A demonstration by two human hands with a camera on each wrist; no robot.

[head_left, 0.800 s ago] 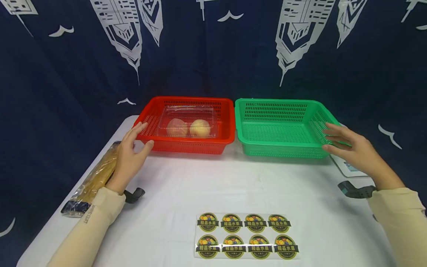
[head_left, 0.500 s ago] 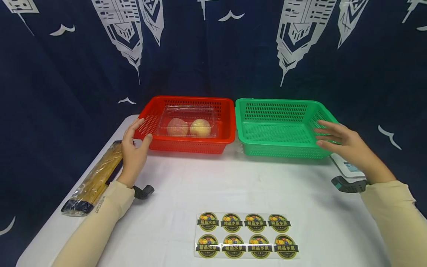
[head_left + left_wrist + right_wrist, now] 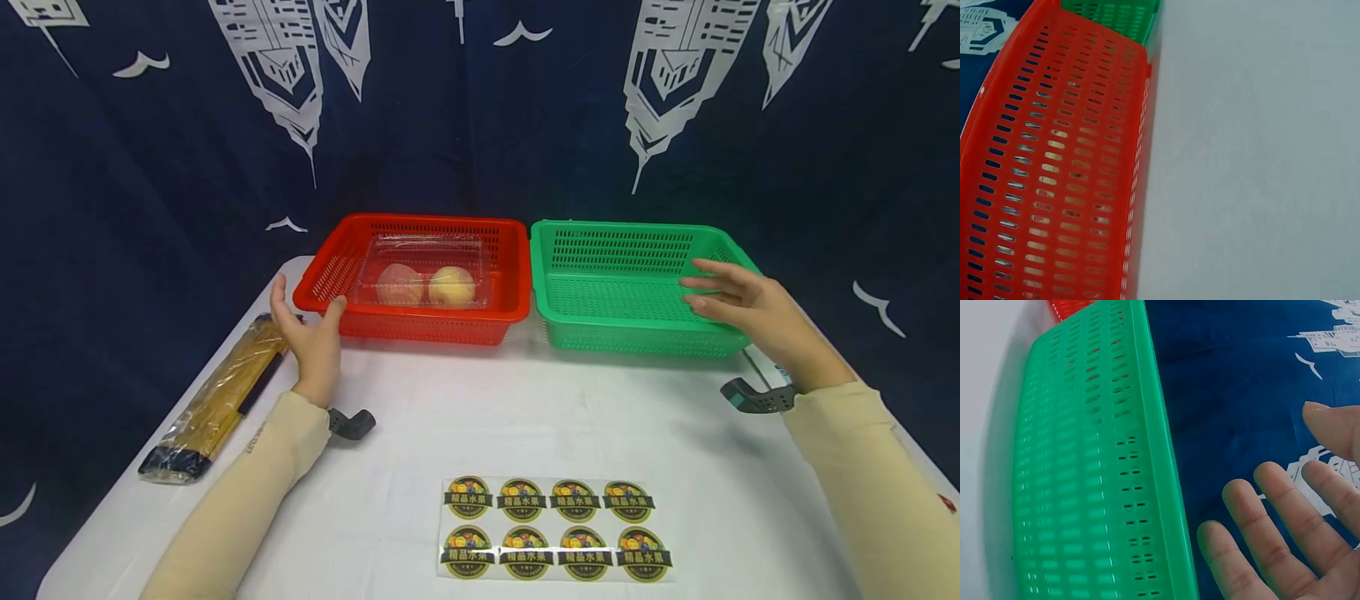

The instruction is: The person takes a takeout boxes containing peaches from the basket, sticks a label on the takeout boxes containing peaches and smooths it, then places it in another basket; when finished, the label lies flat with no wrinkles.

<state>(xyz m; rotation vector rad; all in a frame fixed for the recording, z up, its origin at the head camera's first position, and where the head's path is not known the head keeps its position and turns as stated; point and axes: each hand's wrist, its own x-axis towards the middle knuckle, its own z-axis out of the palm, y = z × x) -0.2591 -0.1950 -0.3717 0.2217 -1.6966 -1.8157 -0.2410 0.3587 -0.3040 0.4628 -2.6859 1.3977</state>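
Now my left hand sits released at the red basket's near-left corner, thumb by its rim; my right hand, fingers spread, hovers over the green basket's right edge. I should grip both rims evenly, keeping them flat on the bench.

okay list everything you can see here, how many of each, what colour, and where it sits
red basket: one, red, back left of the table
clear box: one, see-through, inside the red basket
apples: two, yellow-pink, inside the clear box
green basket: one, green, right beside the red basket
sticker sheet: one, eight round dark-and-gold stickers, front middle
long packet: one, golden with dark ends, left edge of the table
table: one, white
backdrop: one, navy with white prints, behind
left hand: one, fingers spread, at the red basket's left front corner
right hand: one, fingers straight, over the green basket's right side
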